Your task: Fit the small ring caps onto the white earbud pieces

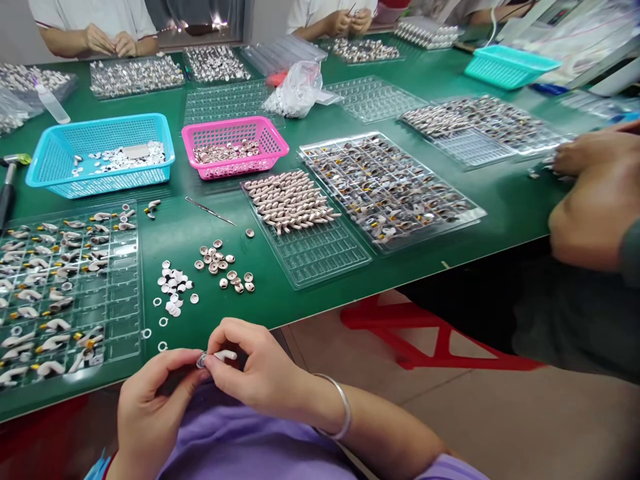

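Note:
My left hand [150, 407] and my right hand [255, 367] meet just below the green table's front edge, above my purple lap. The right hand pinches a small white curved part [225, 355]. The left thumb and fingers pinch a small round metal cap [201, 361] against the part's end. On the table just ahead lie loose white discs and rings [173, 287] and a scatter of metal caps [223, 263]. A clear tray [65, 287] with several white curved parts sits to the left.
A blue basket [100, 153] and a pink basket [235, 147] stand further back. Tweezers [210, 211] lie between them and the caps. More clear trays [390, 190] fill the middle. Another person's hands [595, 193] work at the right; others sit across.

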Demonstrator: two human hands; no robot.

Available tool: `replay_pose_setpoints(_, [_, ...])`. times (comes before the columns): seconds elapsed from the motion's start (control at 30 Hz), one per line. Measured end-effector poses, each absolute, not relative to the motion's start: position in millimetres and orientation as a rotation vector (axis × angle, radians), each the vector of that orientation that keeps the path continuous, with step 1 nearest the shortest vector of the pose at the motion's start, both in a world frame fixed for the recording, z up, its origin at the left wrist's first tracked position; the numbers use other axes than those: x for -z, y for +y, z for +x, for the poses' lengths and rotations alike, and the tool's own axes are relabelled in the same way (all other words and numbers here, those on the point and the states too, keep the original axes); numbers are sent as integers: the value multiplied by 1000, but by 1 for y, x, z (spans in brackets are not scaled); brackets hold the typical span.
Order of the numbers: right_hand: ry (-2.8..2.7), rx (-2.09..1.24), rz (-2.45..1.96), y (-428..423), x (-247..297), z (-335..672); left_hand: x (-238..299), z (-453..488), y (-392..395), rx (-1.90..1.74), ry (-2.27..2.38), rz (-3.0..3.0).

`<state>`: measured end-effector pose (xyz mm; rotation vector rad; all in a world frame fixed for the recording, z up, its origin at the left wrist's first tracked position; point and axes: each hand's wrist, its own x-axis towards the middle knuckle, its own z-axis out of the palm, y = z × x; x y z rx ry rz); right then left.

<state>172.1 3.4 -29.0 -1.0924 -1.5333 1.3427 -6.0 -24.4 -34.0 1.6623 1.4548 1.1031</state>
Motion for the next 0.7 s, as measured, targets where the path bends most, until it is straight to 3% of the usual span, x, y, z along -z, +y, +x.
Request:
replay_pose_setpoints(0.47, [-1557,-1361,-1087,3,30,172,43,-9,-30,-1117,1486,1713])
replay_pose_setpoints(0.7, [-1419,-1576,-1050,4,31,174,48,-12,-39,-1159,1397,1684])
